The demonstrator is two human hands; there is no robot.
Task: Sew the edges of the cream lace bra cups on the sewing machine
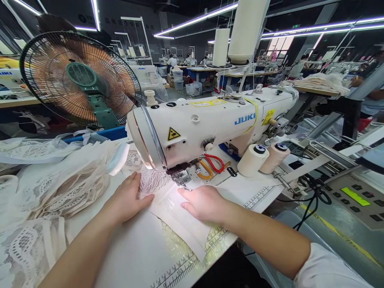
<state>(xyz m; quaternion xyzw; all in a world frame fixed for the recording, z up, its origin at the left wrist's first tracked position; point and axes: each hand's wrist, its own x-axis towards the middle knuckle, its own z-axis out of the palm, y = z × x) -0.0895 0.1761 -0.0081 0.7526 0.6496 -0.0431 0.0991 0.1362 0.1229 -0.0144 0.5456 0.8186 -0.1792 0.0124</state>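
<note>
A cream piece of fabric with a lace part (pixel 154 180) lies under the needle area of a white sewing machine (pixel 192 120). My left hand (pixel 132 200) rests flat at the left edge of the lace, thumb stretched apart from the fingers. On the right, my right hand (pixel 205 202) is closed at the plain cream fabric (pixel 177 216), just in front of the presser foot (pixel 181 180); its curled fingers are partly hidden. The fabric's free end hangs toward the table's front edge, over yellowish clear tape on the table.
Piled lace garments (pixel 75 192) cover the table's left side. Red-handled and orange-handled snips (pixel 213 164) and two thread cones (pixel 253 160) sit beside the machine. Printed rulers (pixel 180 272) mark the table. A large fan (pixel 81 76) stands behind, and a control panel (pixel 357 196) at right.
</note>
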